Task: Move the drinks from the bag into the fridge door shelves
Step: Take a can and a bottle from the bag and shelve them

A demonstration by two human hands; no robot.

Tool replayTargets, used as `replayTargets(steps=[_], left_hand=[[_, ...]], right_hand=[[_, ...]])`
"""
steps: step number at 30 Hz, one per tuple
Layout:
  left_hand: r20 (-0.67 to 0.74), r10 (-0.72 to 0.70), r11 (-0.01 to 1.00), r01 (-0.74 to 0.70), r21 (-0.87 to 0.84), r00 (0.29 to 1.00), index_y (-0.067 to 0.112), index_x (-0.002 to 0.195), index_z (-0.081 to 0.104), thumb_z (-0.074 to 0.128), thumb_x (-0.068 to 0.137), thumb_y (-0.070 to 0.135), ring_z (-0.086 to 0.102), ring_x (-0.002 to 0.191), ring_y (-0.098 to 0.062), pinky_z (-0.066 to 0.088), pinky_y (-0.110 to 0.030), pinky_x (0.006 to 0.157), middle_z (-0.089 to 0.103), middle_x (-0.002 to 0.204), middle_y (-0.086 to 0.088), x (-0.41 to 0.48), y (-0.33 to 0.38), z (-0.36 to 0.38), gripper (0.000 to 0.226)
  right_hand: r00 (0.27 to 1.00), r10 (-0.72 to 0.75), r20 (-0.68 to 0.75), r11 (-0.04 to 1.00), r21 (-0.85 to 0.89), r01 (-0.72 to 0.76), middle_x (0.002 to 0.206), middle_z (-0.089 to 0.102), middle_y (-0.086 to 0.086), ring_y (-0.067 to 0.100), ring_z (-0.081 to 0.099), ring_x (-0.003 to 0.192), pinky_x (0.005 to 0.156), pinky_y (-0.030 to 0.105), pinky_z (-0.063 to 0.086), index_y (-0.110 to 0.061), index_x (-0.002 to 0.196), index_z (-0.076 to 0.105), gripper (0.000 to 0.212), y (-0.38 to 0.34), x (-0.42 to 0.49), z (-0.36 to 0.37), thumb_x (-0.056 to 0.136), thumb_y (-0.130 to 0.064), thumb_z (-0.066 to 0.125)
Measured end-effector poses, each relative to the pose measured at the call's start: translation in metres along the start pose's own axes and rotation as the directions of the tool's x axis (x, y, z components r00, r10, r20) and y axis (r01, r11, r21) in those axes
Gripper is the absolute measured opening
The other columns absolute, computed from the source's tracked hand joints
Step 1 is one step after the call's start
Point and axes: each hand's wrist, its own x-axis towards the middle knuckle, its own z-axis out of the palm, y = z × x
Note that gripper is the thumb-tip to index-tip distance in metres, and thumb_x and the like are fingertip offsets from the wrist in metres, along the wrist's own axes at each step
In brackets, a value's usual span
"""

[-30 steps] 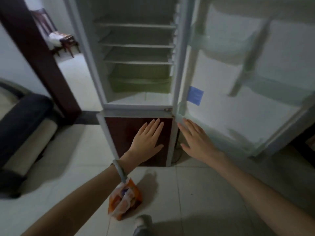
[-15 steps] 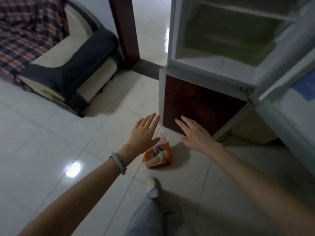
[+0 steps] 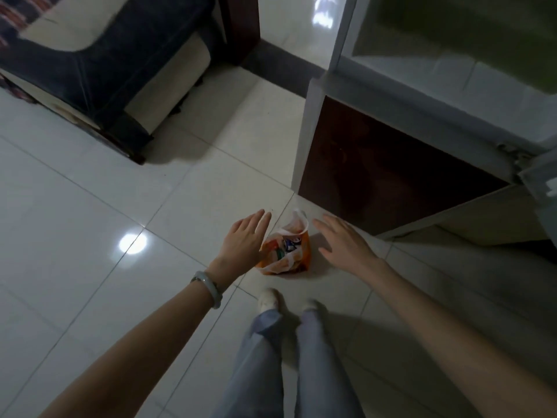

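Note:
An orange and white plastic bag (image 3: pixel 297 257) stands on the tiled floor just in front of my feet, its mouth open with several drinks (image 3: pixel 286 247) showing inside. My left hand (image 3: pixel 245 241) hovers at the bag's left side, fingers spread, holding nothing. My right hand (image 3: pixel 343 244) is to the bag's right, also spread and empty. The fridge (image 3: pixel 391 95) stands at the upper right with its upper compartment open; only an edge of its door (image 3: pixel 542 179) shows at the right border, and the door shelves are out of view.
The fridge's lower dark red door (image 3: pixel 376 173) is closed, right behind the bag. A dark and cream sofa (image 3: pixel 105 64) sits at the upper left. A dark doorframe post (image 3: pixel 241 25) stands between sofa and fridge. My legs and shoes (image 3: pixel 268 300) are below the bag.
The view has tipped down from the fridge to the floor. Both hands have come down from the fridge front toward the bag and now flank it.

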Motion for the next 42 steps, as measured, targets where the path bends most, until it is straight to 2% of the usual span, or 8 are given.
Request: replayTargets(steps=[7,15,18,22,25,28,36,42], left_hand=[[0.044,-0.100,0.991,0.104,-0.089,0.994,0.011,0.147,0.013,0.056,0.089,0.037,0.026,0.137,-0.028,0.023,-0.038,0.112,0.020,0.153,-0.013,0.043,-0.027,0.081,0.077],[0.069,-0.157,0.976,0.166,-0.141,0.985,0.010,0.144,0.025,0.058,0.088,0.030,0.031,0.135,-0.028,0.027,-0.038,0.110,0.032,0.148,-0.014,0.110,-0.059,0.246,0.068],[0.062,-0.072,0.983,0.082,-0.166,0.995,0.009,0.136,0.040,0.063,0.084,0.023,0.040,0.128,-0.030,0.033,-0.041,0.106,0.044,0.140,-0.014,0.144,-0.057,0.303,0.059],[0.052,0.156,0.979,-0.147,-0.139,0.986,0.008,0.124,0.055,0.068,0.078,0.015,0.050,0.122,-0.031,0.037,-0.043,0.103,0.055,0.130,-0.014,0.191,-0.043,0.375,0.048],[0.116,0.209,0.975,-0.197,-0.105,0.971,0.014,0.134,0.044,0.057,0.087,0.020,0.034,0.135,-0.024,0.025,-0.042,0.114,0.041,0.145,-0.007,0.217,-0.031,0.424,0.049],[0.166,0.178,0.980,-0.159,-0.118,0.970,0.017,0.143,0.028,0.054,0.089,0.026,0.026,0.139,-0.024,0.018,-0.041,0.114,0.029,0.151,-0.007,0.235,-0.025,0.458,0.061],[0.259,0.051,0.992,-0.020,-0.122,0.965,0.017,0.139,0.031,0.056,0.088,0.040,0.047,0.122,-0.025,0.039,-0.036,0.101,0.045,0.138,-0.007,0.271,-0.018,0.489,0.061],[0.191,0.027,0.986,0.005,-0.165,0.981,0.018,0.144,0.022,0.054,0.087,0.045,0.038,0.131,-0.025,0.033,-0.038,0.107,0.034,0.147,-0.010,0.257,-0.027,0.478,0.071]], right_hand=[[0.995,-0.061,0.073,0.998,0.011,0.060,0.142,0.041,0.012,0.027,0.039,0.129,0.106,0.035,0.033,-0.013,0.138,0.038,0.053,0.043,0.077,0.066,0.088,-0.012,0.056],[0.984,-0.102,0.149,0.994,0.050,0.095,0.135,0.049,0.006,0.020,0.045,0.124,0.104,0.032,0.037,-0.013,0.136,0.042,0.049,0.104,0.167,0.220,0.089,-0.014,0.056],[0.986,-0.103,0.130,0.994,0.050,0.097,0.133,0.051,0.008,0.021,0.047,0.122,0.104,0.031,0.036,-0.011,0.133,0.045,0.046,0.131,0.193,0.271,0.089,-0.013,0.056],[0.989,-0.126,0.081,0.992,0.007,0.126,0.137,0.049,0.008,0.022,0.044,0.126,0.105,0.032,0.035,-0.010,0.134,0.046,0.047,0.167,0.219,0.317,0.089,-0.014,0.057],[0.989,-0.144,0.029,0.989,-0.022,0.145,0.138,0.049,0.008,0.022,0.043,0.128,0.105,0.033,0.037,-0.011,0.134,0.046,0.047,0.190,0.228,0.339,0.089,-0.015,0.058],[0.984,-0.179,-0.029,0.983,-0.035,0.178,0.134,0.052,0.011,0.023,0.047,0.125,0.104,0.032,0.037,-0.009,0.131,0.049,0.046,0.207,0.233,0.351,0.087,-0.015,0.061],[0.973,-0.202,-0.108,0.979,-0.024,0.201,0.127,0.056,0.012,0.024,0.052,0.119,0.098,0.028,0.039,-0.008,0.125,0.053,0.044,0.224,0.245,0.362,0.084,-0.013,0.064],[0.966,-0.235,-0.107,0.972,-0.023,0.234,0.126,0.057,0.011,0.023,0.051,0.119,0.098,0.030,0.043,-0.008,0.124,0.054,0.042,0.219,0.246,0.354,0.084,-0.014,0.064]])
